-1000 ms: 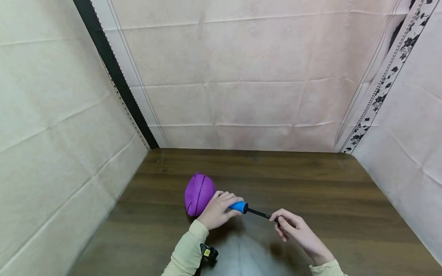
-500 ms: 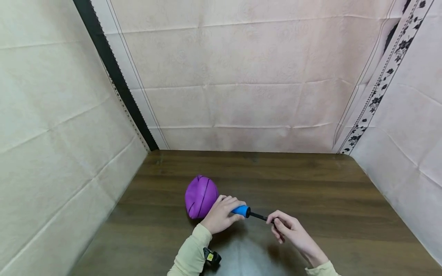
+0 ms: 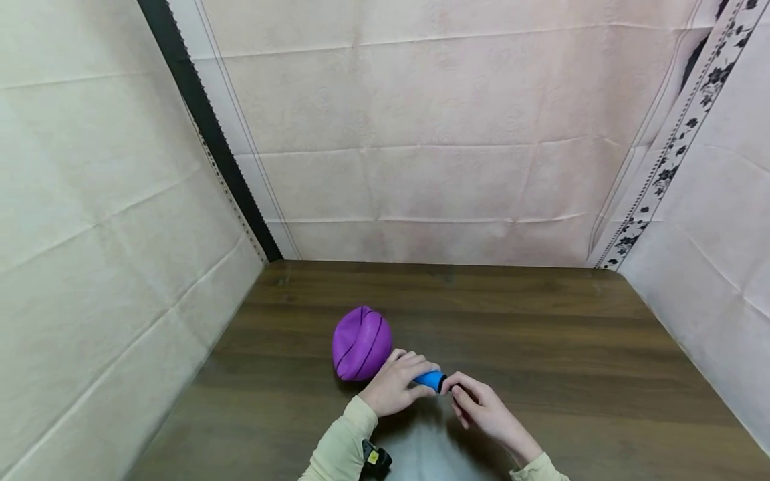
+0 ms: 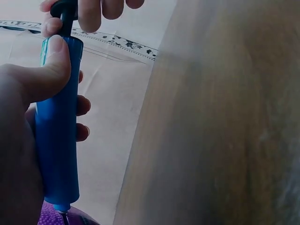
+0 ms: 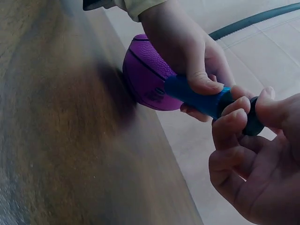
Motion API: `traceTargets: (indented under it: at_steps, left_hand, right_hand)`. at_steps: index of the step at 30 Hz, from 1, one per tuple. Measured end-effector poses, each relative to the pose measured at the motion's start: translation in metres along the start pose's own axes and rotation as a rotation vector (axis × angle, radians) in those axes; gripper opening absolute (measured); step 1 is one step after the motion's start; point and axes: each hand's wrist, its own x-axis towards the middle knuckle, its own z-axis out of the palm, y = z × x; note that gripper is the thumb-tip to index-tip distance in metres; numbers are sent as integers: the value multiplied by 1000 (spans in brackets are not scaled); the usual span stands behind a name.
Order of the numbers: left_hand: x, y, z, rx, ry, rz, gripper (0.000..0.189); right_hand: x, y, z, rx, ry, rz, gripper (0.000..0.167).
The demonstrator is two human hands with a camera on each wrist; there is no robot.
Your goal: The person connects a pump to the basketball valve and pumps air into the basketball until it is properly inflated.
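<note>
A purple ball (image 3: 361, 344) with black seam lines and a dented side sits on the wooden table. The blue barrel of a hand pump (image 4: 58, 140) is gripped by my left hand (image 3: 399, 384), thumb along one side and fingers round the other. In the left wrist view, a thin needle runs from the pump's tip to the ball (image 4: 49, 215). My right hand (image 3: 481, 407) pinches the black plunger handle (image 5: 253, 119) between thumb and fingers, close to the barrel's end. Only a short piece of the black rod shows in the left wrist view.
The brown wooden table (image 3: 571, 347) extends around both hands. Pale creased cloth (image 3: 421, 133) hangs behind it and at both sides, with a dark strip at left and a floral border at right. A small black device (image 3: 375, 458) is on the left wrist.
The right hand has moved left towards the left hand, and the plunger rod has slid into the barrel. Ball and left hand appear slightly farther right in the head view.
</note>
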Motion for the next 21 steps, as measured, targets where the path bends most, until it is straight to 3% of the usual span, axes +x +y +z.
traceTargets:
  at_steps: [5, 10, 15, 21]
  left_hand:
    - [2, -3, 0, 20, 29, 33, 34]
    - [2, -12, 3, -10, 19, 43, 35]
    - [0, -20, -1, -26, 26, -12, 38]
    - [-2, -26, -7, -6, 10, -87, 39]
  right_hand:
    - [-2, -1, -2, -41, 12, -2, 19]
    - [-10, -3, -8, -58, -4, 28, 19]
    - [-28, -9, -26, 2, -11, 63, 24]
    - [-44, -14, -45, 41, -25, 36, 27]
